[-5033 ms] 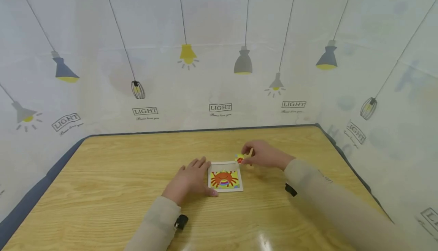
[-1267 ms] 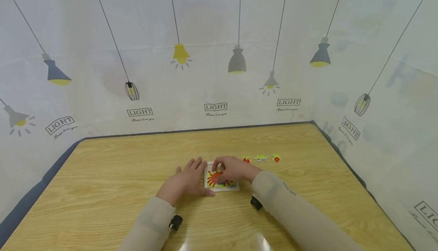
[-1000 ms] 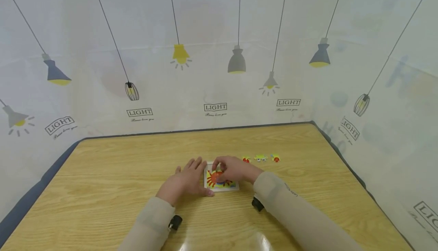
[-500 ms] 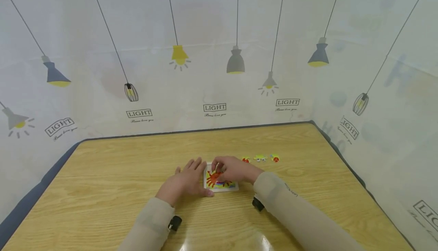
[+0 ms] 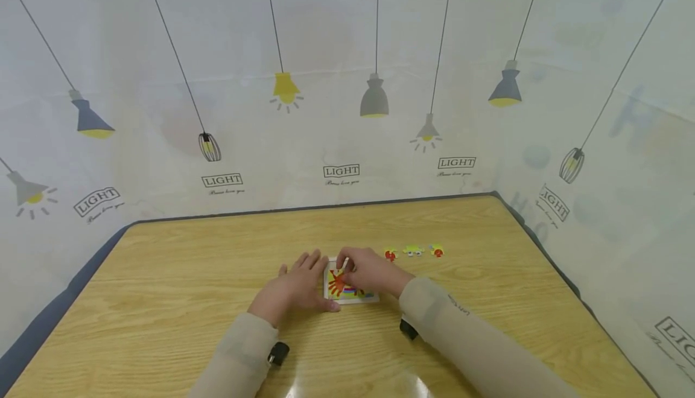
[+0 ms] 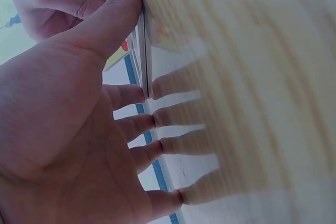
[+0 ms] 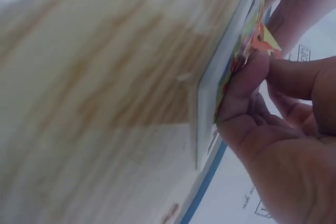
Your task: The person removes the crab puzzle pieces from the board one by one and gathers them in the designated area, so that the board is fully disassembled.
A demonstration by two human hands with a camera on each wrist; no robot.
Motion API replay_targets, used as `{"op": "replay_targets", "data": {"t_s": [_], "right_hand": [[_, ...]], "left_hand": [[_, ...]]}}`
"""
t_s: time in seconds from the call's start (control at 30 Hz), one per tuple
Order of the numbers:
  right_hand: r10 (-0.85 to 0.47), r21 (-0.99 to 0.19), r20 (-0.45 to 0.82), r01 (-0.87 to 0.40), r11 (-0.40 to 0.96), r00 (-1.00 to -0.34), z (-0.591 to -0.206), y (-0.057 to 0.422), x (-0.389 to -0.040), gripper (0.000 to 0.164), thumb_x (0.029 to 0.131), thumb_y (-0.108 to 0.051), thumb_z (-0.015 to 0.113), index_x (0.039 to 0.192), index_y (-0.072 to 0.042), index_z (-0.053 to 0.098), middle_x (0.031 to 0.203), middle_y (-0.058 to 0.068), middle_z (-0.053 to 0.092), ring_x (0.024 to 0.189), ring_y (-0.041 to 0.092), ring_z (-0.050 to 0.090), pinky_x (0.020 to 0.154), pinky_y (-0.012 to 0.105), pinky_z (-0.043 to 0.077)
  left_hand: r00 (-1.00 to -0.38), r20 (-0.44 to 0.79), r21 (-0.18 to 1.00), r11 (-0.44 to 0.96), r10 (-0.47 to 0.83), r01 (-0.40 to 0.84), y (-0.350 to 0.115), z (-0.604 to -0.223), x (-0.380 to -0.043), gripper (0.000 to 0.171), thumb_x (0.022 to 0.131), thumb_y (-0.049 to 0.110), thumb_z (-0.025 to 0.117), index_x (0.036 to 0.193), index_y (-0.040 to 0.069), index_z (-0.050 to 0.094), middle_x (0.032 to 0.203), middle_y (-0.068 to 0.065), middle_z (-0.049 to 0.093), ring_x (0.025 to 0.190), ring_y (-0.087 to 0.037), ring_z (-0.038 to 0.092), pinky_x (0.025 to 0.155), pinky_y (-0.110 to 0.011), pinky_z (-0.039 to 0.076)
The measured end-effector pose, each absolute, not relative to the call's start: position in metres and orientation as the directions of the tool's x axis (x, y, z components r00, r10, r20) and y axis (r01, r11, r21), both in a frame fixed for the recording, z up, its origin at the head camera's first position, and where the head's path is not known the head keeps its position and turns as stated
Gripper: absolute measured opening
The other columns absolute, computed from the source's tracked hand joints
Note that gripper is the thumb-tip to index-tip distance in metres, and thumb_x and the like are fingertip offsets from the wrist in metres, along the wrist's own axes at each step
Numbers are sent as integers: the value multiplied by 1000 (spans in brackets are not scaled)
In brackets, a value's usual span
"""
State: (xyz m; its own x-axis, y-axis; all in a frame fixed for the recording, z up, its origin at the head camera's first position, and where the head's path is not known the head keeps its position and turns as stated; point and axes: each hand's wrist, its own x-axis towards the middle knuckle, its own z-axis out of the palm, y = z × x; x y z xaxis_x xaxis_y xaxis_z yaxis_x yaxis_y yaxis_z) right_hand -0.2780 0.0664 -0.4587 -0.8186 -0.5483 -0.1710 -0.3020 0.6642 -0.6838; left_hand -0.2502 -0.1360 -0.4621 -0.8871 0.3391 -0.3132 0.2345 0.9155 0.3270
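Observation:
A white-framed jigsaw puzzle (image 5: 338, 292) with a red crab on yellow lies in the middle of the table. My left hand (image 5: 293, 286) rests along its left side, fingers spread and fairly straight, thumb at the near left corner. Over the puzzle, my right hand (image 5: 369, 268) pinches a puzzle piece (image 7: 265, 40) between thumb and fingers. That orange and yellow piece stands tilted up from the picture in the right wrist view. The right hand hides the puzzle's upper right part in the head view.
Three loose puzzle pieces lie in a row beyond the right hand: a red and yellow one (image 5: 390, 254), one with eyes (image 5: 414, 251) and another red one (image 5: 437, 251). The wooden table (image 5: 217, 265) ends at a lamp-printed cloth wall (image 5: 326, 132).
Five seconds ago my right hand held a piece off the puzzle's far right corner. Now three pieces lie in a row there, and that hand is back over the puzzle, pinching another. Left hand stayed.

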Motion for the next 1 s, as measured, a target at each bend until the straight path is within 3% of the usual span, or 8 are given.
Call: {"op": "replay_targets", "data": {"t_s": [0.33,0.6,1.0], "right_hand": [[-501,-607,-210,-290,740,-840,-459,56,-279,8,104,-7,65,108,-14,66,91,3,67,74,13,59,66,26,48],[-494,-601,-202,-291,744,-846,-458,55,-277,11,102,-3,62,104,-13,65,90,3,67,75,15,57,66,28,47],[-474,-639,-193,-256,725,-859,-454,54,-272,11,102,-2,63,105,-11,66,96,4,68,84,16,60,73,29,49]], "left_hand": [[-882,-316,311,916,351,253,-134,-451,-242,106,91,62,77,170,11,28,180,-15,18,167,-41,15,127,-78,18],[-891,-317,284,929,324,237,-133,-451,-246,83,104,57,60,169,13,32,179,-12,21,167,-38,18,127,-76,22],[-913,-290,300,933,288,199,-123,-448,-248,80,99,49,73,161,10,44,175,-16,32,163,-40,26,120,-81,28]]}}
